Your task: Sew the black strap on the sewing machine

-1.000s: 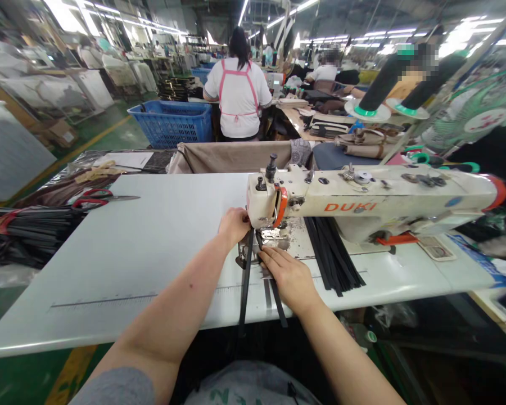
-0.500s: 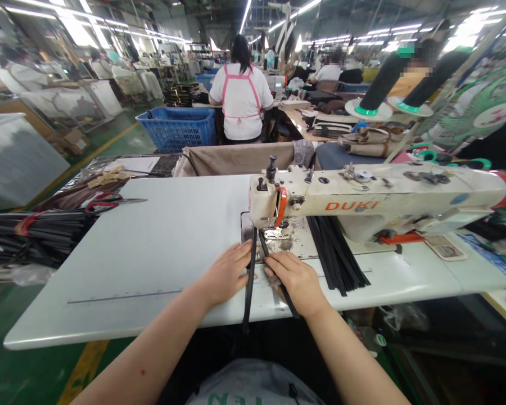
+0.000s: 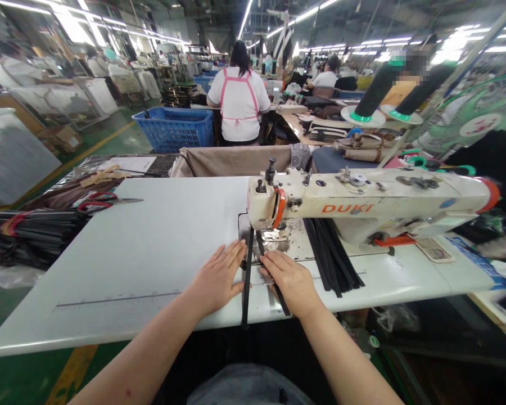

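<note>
A cream sewing machine (image 3: 362, 205) marked DUKI stands on the white table (image 3: 152, 247). Two black straps (image 3: 247, 275) run from under its presser foot (image 3: 274, 236) toward me and hang over the front edge. My left hand (image 3: 219, 275) lies flat on the table, fingers stretched out, touching the left strap. My right hand (image 3: 289, 278) rests palm down on the right strap just in front of the foot, fingers pressed on it.
A fan of black straps (image 3: 333, 256) lies under the machine arm. Red-handled scissors (image 3: 103, 201) and a bundle of black strips (image 3: 29, 236) sit at the left. A blue basket (image 3: 175, 126), a standing person in a pink apron (image 3: 238, 98) and a green fan (image 3: 480, 121) are beyond.
My left hand came back from beside the machine head to lie flat by the left strap. My right hand stayed on the right strap, shifting slightly.
</note>
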Motion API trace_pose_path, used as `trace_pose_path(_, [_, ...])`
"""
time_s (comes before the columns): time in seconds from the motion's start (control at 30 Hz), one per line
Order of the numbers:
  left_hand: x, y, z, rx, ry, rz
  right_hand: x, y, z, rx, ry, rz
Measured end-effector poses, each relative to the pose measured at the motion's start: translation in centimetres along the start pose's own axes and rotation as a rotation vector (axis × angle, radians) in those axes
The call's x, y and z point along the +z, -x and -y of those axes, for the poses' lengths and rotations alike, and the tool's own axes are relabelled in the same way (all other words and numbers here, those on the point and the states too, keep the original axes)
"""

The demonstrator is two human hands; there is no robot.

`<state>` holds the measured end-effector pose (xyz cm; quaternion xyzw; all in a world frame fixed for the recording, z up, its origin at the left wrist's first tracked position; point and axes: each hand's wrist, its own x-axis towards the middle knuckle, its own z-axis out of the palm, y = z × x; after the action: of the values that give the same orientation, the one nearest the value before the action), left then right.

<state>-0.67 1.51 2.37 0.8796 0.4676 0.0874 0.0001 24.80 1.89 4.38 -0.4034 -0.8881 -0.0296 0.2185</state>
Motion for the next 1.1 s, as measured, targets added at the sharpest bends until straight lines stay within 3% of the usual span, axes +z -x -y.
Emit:
trace_pose_path(0.3, [0.9,-1.4,1.1,-0.067,-0.006,-0.023,-0.1,-0.1,-0.1,0.020,0.003,0.104])
trace_pose_path(0.63, [1.1,-3.5,2.1,-0.225,0.192,-0.075,-0.1,-0.5,0.4,0.067,-0.001,0.062])
trace_pose_path(0.77, [0.7,-4.0,2.2,-0.358,0.548,-0.203,0.0,-0.5,0.4,0.073,0.004,0.064])
trace_pose_path(0.97, [-2.2,-3.9,0.2,-0.480,1.530,-0.266,-0.5,-0.8,0.6,0.090,0.026,0.100])
trace_pose_path(1.1, [-4.2,-3.0,-1.6,-0.597,1.735,-0.323,-0.9,-0.9,0.8,0.102,0.056,0.134])
